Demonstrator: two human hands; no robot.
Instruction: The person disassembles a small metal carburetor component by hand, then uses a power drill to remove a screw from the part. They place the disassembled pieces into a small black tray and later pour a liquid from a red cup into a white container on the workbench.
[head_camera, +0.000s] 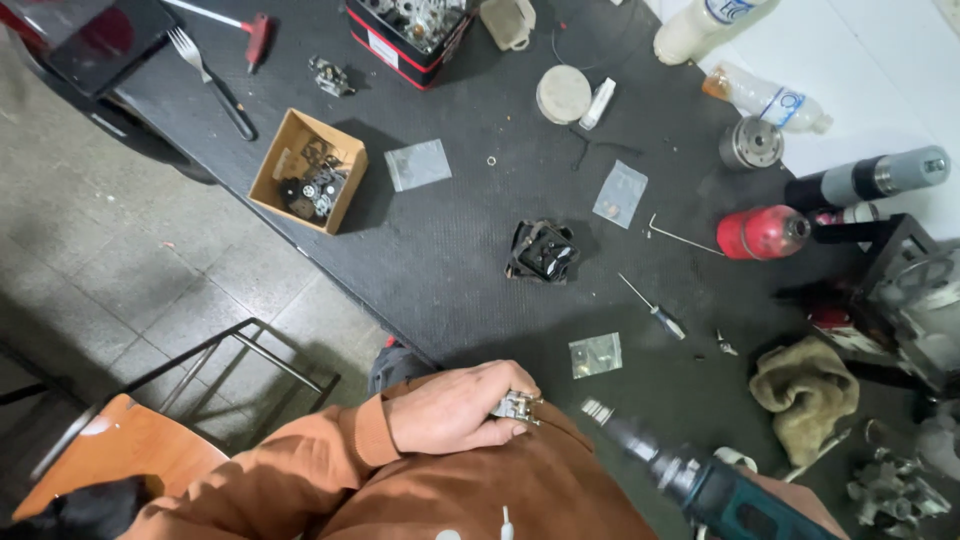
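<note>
A small metal part (517, 407) is gripped in the left hand (460, 408) at the near edge of a black workbench (450, 250), held against the person's orange sweatshirt (480, 495). The hand is curled tight, knuckles up, fingers wrapped over the part so only its silvery end shows past the fingertips; wrist bent inward, forearm coming in from lower left. A teal cordless drill (700, 485) is angled up-left from the bottom right corner, its bit tip (597, 410) near the part but apart from it. The right hand is hidden behind the drill body & out of frame, so its grip can't be told.

On the bench, just beyond the hands: a small clear plastic bag (595, 355) w/ bits inside, a thin screwdriver (652, 308), and a black mechanical assembly (542, 251). Further left, an open cardboard box (308, 170) of parts. At right, a tan rag (805, 390) and a red cylinder (762, 232). A wooden chair (120, 450) is seen on the tiled floor, lower left.
</note>
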